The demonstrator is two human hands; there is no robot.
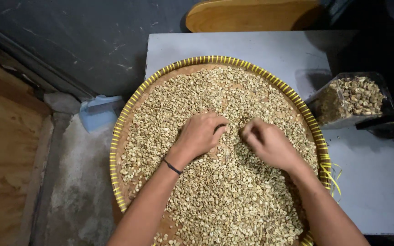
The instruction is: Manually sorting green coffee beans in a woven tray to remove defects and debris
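Round woven tray [125,119]: brown base, yellow-striped rim. Beans [233,196] on it: pale tan-green, speckled. Table [274,50]: light grey. At 3 o'clock of the tray, clear container [338,119] of darker brown-tan beans. Black band [172,166] on left wrist. At 9 o'clock, light blue dustpan [97,114].

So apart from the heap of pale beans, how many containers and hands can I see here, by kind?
Round woven tray with yellow rim: 1
Clear plastic tub of beans: 1
Bare hands, left hand and right hand: 2
Total: 4
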